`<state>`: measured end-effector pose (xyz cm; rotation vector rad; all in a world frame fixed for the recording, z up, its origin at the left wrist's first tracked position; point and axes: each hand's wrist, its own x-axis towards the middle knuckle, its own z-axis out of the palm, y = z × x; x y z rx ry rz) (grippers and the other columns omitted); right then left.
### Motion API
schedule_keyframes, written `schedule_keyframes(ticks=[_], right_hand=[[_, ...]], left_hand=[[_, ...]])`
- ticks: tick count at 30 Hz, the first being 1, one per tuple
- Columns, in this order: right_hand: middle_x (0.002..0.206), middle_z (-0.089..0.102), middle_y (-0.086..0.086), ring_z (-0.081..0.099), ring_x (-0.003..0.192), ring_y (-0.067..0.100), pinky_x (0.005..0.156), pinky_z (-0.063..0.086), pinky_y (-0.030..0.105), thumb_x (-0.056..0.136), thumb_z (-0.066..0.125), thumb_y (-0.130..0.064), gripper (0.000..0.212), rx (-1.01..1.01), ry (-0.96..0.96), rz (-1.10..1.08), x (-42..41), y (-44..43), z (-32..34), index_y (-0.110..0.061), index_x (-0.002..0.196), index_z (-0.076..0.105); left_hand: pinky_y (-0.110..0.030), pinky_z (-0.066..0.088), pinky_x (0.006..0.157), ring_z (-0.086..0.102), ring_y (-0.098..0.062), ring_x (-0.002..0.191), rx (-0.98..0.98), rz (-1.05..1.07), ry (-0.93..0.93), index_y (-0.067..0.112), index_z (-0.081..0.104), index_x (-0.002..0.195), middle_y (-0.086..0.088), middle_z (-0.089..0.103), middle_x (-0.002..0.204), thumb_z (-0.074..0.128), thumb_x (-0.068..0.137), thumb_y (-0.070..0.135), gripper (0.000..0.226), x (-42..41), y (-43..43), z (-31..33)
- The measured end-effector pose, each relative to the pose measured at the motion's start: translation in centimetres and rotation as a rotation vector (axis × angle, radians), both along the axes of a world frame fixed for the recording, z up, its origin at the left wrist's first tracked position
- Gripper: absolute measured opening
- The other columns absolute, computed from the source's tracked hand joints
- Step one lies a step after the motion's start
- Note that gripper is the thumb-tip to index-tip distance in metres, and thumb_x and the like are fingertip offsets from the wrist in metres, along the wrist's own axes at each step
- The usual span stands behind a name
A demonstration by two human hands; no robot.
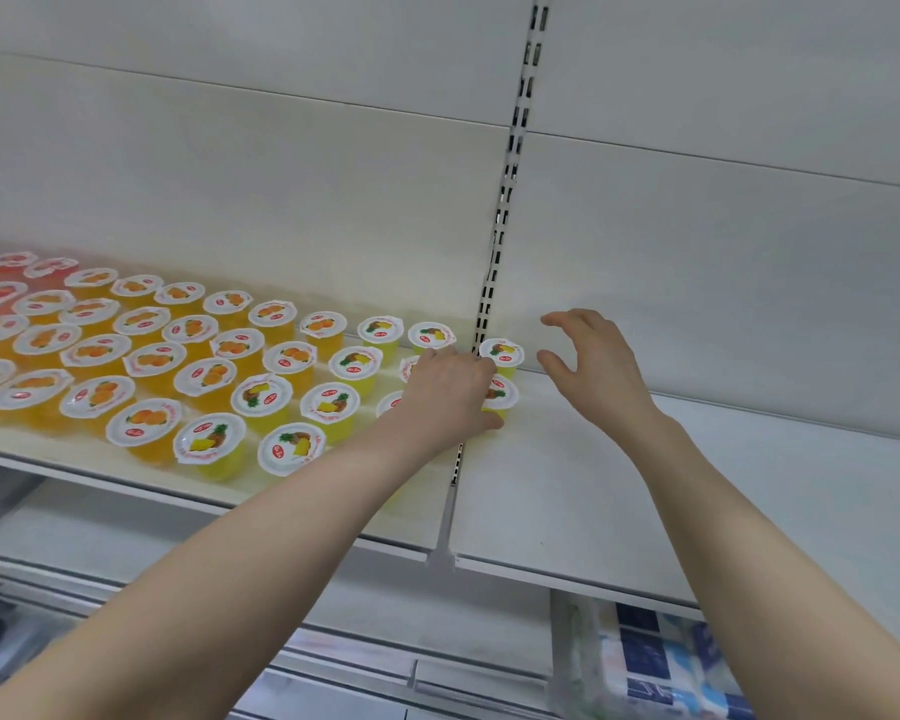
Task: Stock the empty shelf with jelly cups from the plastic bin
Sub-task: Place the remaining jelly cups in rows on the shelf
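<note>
I'm seeing the left hand (450,392) gripping a pineapple cup (501,394) at the right end of the rows on the shelf (593,485), the right hand (593,366) hovering spread and empty. The left wrist is crowding neighbouring jelly cups (333,402), risking knocking them over.

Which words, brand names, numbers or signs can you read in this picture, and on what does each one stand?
Nothing can be read in full.
White round foil lids of the yellow and orange jelly cups: a red oval brand mark and rim print, too blurred to read.
Lids of the red jelly cups, far left: likewise blurred.
Blue-and-white patterned packs below the shelf: no legible text.
White metal shelf: no numbers or signs.
</note>
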<state>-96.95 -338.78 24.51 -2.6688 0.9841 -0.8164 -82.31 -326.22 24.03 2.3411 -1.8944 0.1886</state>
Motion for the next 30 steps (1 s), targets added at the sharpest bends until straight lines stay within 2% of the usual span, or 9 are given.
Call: schedule_keyframes(ticks=[6, 10, 13, 19, 22, 27, 30], right_hand=[[0.136, 0.052, 0.006, 0.045, 0.124, 0.028, 0.102, 0.037, 0.039, 0.094, 0.060, -0.026, 0.046, -0.036, 0.060, 0.001, 0.4, 0.2, 0.4, -0.018, 0.138, 0.051], [0.133, 0.055, 0.008, 0.047, 0.123, 0.031, 0.100, 0.038, 0.043, 0.094, 0.060, -0.027, 0.046, -0.109, 0.115, 0.015, 0.7, 0.7, 1.0, -0.016, 0.137, 0.052], [0.131, 0.056, 0.010, 0.049, 0.122, 0.033, 0.098, 0.038, 0.044, 0.094, 0.059, -0.028, 0.045, -0.169, 0.146, 0.025, 1.1, 1.4, 1.7, -0.014, 0.136, 0.053], [0.128, 0.059, 0.012, 0.051, 0.118, 0.035, 0.096, 0.039, 0.045, 0.095, 0.059, -0.027, 0.042, -0.291, 0.173, 0.082, 3.5, 4.1, 3.2, -0.011, 0.133, 0.056], [0.124, 0.060, 0.013, 0.054, 0.115, 0.036, 0.093, 0.043, 0.047, 0.094, 0.054, -0.032, 0.043, -0.339, 0.174, 0.121, 5.6, 6.7, 3.7, -0.010, 0.131, 0.057], [0.120, 0.062, 0.011, 0.057, 0.110, 0.035, 0.090, 0.045, 0.046, 0.093, 0.039, -0.042, 0.052, -0.379, 0.189, 0.198, 9.7, 12.0, 4.5, -0.010, 0.129, 0.059], [0.123, 0.060, 0.010, 0.056, 0.112, 0.035, 0.092, 0.044, 0.046, 0.093, 0.036, -0.045, 0.054, -0.390, 0.195, 0.238, 12.2, 15.5, 4.8, -0.012, 0.130, 0.057]], left_hand=[[-0.039, 0.034, 0.092, 0.050, -0.026, 0.108, -0.013, 0.007, -0.046, 0.018, 0.058, 0.116, 0.000, 0.063, 0.108, 0.061, 0.077, 0.065, 0.061, 0.0, -0.2, -0.1], [-0.038, 0.036, 0.094, 0.051, -0.026, 0.112, -0.101, -0.012, -0.042, 0.019, 0.054, 0.127, 0.000, 0.061, 0.118, 0.054, 0.080, 0.068, 0.068, 0.5, 0.7, 0.7], [-0.037, 0.036, 0.094, 0.050, -0.026, 0.113, -0.187, -0.018, -0.044, 0.018, 0.054, 0.130, -0.002, 0.059, 0.123, 0.048, 0.088, 0.063, 0.061, 1.7, 1.9, 1.7], [-0.040, 0.037, 0.095, 0.050, -0.030, 0.116, -0.301, 0.039, -0.058, 0.014, 0.056, 0.128, -0.006, 0.059, 0.127, 0.053, 0.093, 0.048, 0.050, 5.9, 6.3, 3.5], [-0.041, 0.036, 0.097, 0.049, -0.031, 0.119, -0.314, 0.079, -0.085, 0.016, 0.054, 0.132, -0.005, 0.056, 0.131, 0.050, 0.095, 0.044, 0.047, 8.2, 9.6, 4.3], [-0.044, 0.047, 0.085, 0.059, -0.035, 0.103, -0.394, 0.130, -0.170, 0.014, 0.064, 0.119, -0.008, 0.066, 0.114, 0.063, 0.088, 0.037, 0.038, 12.3, 15.9, 4.5], [-0.044, 0.048, 0.086, 0.059, -0.034, 0.102, -0.410, 0.145, -0.190, 0.013, 0.064, 0.118, -0.008, 0.066, 0.113, 0.064, 0.088, 0.036, 0.038, 14.7, 20.1, 4.6]])
